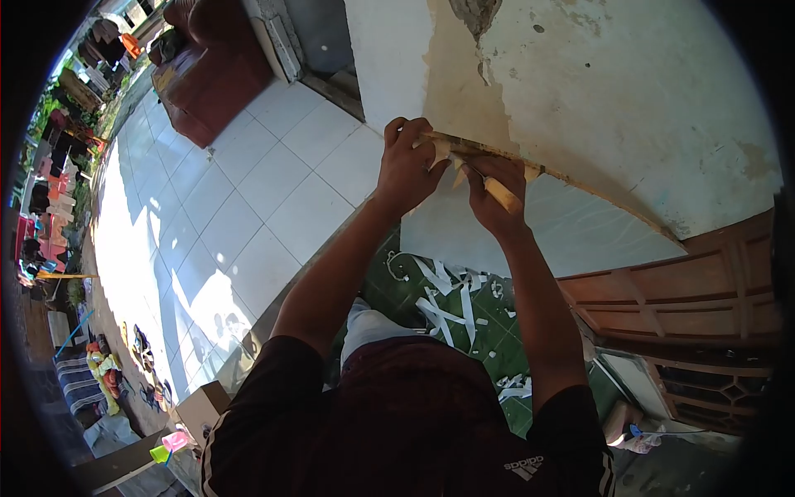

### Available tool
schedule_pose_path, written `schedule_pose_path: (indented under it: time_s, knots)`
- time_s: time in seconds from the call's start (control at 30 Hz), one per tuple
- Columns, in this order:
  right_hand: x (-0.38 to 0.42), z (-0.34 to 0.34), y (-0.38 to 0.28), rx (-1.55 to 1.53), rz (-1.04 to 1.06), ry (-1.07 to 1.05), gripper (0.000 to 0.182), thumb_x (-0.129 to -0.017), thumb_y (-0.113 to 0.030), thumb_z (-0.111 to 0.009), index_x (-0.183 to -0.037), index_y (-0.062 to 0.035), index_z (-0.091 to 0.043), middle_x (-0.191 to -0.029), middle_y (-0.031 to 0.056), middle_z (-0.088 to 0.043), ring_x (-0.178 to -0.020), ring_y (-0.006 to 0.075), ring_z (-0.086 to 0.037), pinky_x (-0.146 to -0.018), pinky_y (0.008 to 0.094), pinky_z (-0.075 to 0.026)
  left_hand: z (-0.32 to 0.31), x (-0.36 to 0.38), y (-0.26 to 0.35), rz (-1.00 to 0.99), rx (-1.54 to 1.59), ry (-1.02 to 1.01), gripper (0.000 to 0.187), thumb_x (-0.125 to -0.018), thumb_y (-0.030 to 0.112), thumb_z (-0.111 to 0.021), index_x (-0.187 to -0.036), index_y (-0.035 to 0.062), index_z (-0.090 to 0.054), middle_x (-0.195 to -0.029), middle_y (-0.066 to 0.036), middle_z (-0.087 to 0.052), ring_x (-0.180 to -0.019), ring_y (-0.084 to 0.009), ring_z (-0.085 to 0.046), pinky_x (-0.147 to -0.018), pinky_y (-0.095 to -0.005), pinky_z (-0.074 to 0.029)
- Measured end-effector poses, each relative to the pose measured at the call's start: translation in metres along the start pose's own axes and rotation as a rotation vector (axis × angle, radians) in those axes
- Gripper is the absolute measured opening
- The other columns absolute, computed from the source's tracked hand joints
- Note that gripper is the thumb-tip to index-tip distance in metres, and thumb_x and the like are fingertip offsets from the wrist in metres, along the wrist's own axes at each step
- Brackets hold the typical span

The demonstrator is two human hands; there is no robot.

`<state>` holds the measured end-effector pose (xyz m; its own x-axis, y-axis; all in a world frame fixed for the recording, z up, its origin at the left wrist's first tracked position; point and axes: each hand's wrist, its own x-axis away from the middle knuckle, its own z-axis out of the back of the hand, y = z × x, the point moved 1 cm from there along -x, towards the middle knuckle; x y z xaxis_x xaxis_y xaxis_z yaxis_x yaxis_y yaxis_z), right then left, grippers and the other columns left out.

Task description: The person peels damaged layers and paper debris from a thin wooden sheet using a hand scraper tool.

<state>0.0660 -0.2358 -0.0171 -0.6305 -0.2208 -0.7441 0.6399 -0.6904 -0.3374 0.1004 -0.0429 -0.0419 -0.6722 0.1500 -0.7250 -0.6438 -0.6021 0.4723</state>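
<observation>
A white panel [546,228] with a rough brown edge [604,197] stands in front of the stained wall. At the edge's left end, my left hand [407,166] has its fingers curled over a torn, pale strip [441,151]. Close beside it, my right hand [499,190] is wrapped round a tool with a light wooden handle [502,195]. The tool's working end is hidden among the fingers and the edge. Small torn flaps hang between both hands.
White scraps [439,306] lie on the green tiled floor [497,335] below. White floor tiles [273,190] and a dark red sofa [224,74] are at the left. Wooden panelling [671,290] stands at the right, a cardboard box [201,410] at the lower left.
</observation>
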Motion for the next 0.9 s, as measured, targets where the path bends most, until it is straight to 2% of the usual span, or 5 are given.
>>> schedule_pose_path:
  time_s: [0.2, 0.5, 0.8, 0.9]
  knots:
    - [0.000, -0.002, 0.005, 0.045, 0.002, -0.026, 0.009, -0.088, -0.003, -0.078, -0.096, -0.0084, -0.078, -0.093, 0.0049, -0.079, -0.088, 0.0226, -0.073, -0.088, 0.0393, -0.045, -0.002, -0.003, 0.000, 0.021, 0.002, 0.010, 0.040, -0.069, 0.008, -0.093, -0.066, 0.0076, -0.053, -0.129, -0.010, -0.062, -0.131, -0.0398, -0.045, -0.104, -0.0507, -0.046]
    - [0.005, -0.005, 0.009, 0.075, 0.030, -0.013, 0.017, -0.087, -0.002, -0.078, -0.102, -0.0097, -0.078, -0.097, 0.0034, -0.079, -0.091, 0.0212, -0.073, -0.088, 0.0380, -0.045, -0.007, -0.003, 0.002, 0.042, -0.020, 0.040, 0.036, -0.070, 0.011, -0.094, -0.065, 0.0070, -0.058, -0.125, -0.010, -0.064, -0.130, -0.0406, -0.047, -0.105, -0.0511, -0.046]
    - [0.000, -0.001, 0.008, 0.084, 0.044, -0.071, 0.031, -0.080, 0.004, -0.076, -0.107, -0.0110, -0.078, -0.097, 0.0024, -0.078, -0.090, 0.0215, -0.070, -0.088, 0.0385, -0.044, -0.011, -0.004, 0.002, 0.025, -0.021, 0.099, 0.040, -0.068, 0.008, -0.094, -0.063, 0.0071, -0.054, -0.123, -0.009, -0.065, -0.128, -0.0412, -0.049, -0.103, -0.0506, -0.047]
    - [0.000, -0.002, 0.011, 0.102, 0.060, -0.085, 0.033, -0.077, 0.000, -0.076, -0.107, -0.0122, -0.078, -0.099, 0.0019, -0.077, -0.093, 0.0211, -0.068, -0.091, 0.0396, -0.043, -0.012, -0.004, -0.001, 0.024, -0.019, 0.076, 0.039, -0.066, 0.008, -0.094, -0.063, 0.0069, -0.055, -0.127, -0.009, -0.064, -0.130, -0.0413, -0.047, -0.103, -0.0505, -0.047]
